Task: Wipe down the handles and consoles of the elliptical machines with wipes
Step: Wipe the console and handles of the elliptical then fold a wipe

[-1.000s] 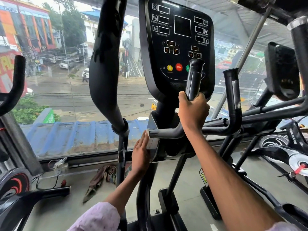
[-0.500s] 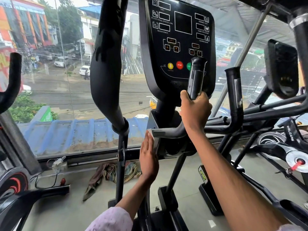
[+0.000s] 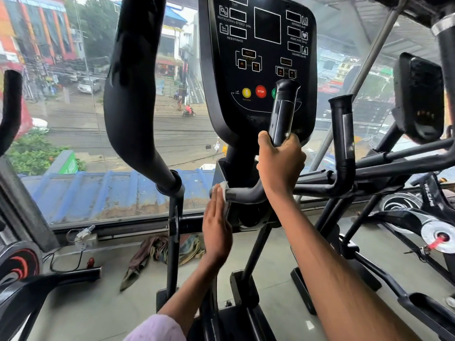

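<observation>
Most of the white wipe (image 3: 223,190) is hidden behind the flat left hand (image 3: 216,232). The top of the console (image 3: 258,57) is cut off by the picture's upper edge. The green button (image 3: 273,93) is half covered by the upright handle (image 3: 283,114).

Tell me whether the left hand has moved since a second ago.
Yes. The left hand, pressing the wipe, slid rightward toward the fixed handle and the console post.
</observation>
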